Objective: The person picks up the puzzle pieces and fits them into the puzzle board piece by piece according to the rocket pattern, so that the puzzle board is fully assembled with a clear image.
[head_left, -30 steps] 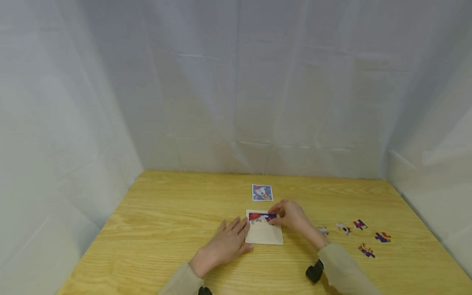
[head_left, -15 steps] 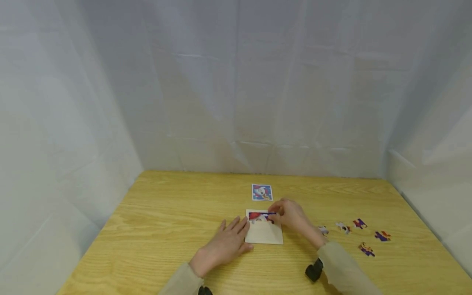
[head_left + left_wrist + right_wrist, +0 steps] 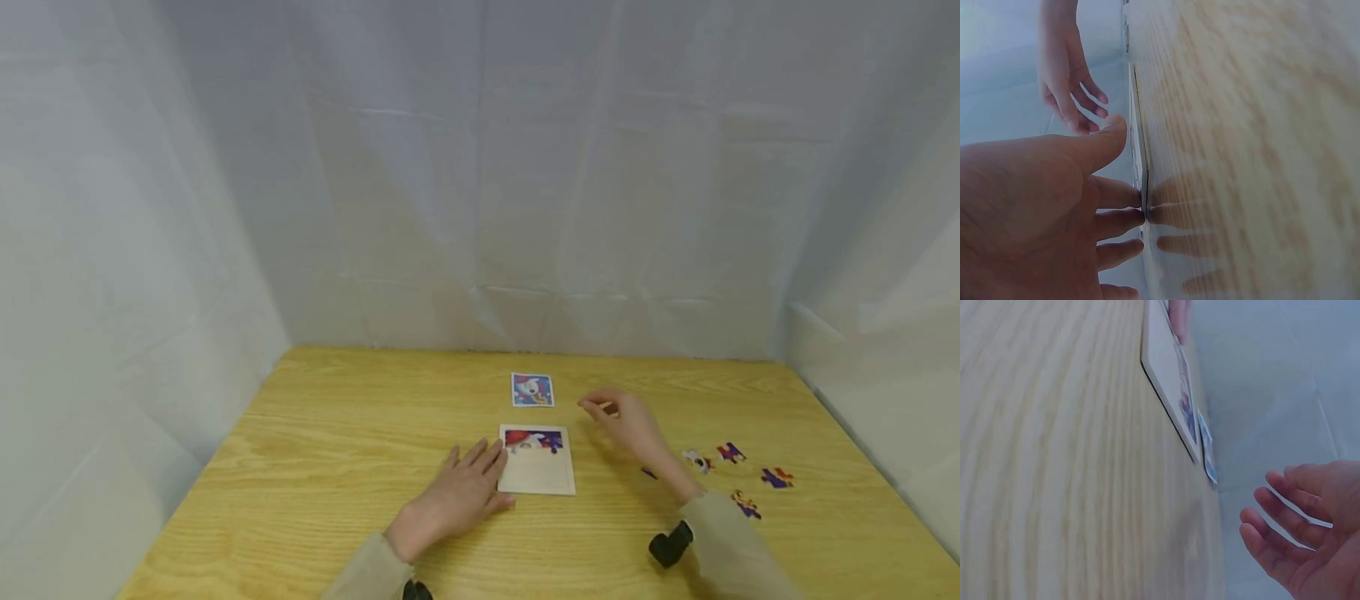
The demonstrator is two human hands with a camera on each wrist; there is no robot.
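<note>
A: Head view: left hand (image 3: 457,498) is lying flat, fingers straight, touching the puzzle tray (image 3: 537,479) at frame centre. Right hand (image 3: 633,425) is hovering, fingers relaxed, holding nothing.

B: Left wrist view: fingers (image 3: 1119,199) are bracing the tray edge. Right wrist view: the hand is empty. Risk: the tray could be sliding on the bench (image 3: 337,450) if the bracing weakens.

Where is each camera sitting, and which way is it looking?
Head: on the person's head, looking forward and down at the table; shows both sleeves, the left hand on the puzzle board, the right hand lifted.
Left wrist: on the left wrist, looking along the tabletop past the left hand's fingers, which touch the board's edge.
Right wrist: on the right wrist, looking low across the table at the board; shows the right hand's fingers, holding nothing.
Shared: all three see the puzzle board.
</note>
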